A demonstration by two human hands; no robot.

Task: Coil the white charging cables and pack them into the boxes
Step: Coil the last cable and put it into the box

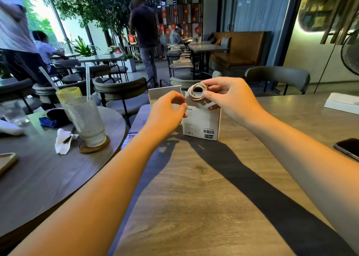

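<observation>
Surface: spread in front of the person, both forearms stretched over it.
Box: stood upright at the far middle of the surface, its top open.
Second box: placed just behind and left of the first, partly hidden by the left hand.
Cable: held as a coil above the open box by the fingers of the right hand.
Left hand: set at the box's upper left edge.
Phone: laid at the right edge of the surface.
Glass: stood on a coaster on a separate round table to the left.
Napkin: laid just left of the coaster.
</observation>
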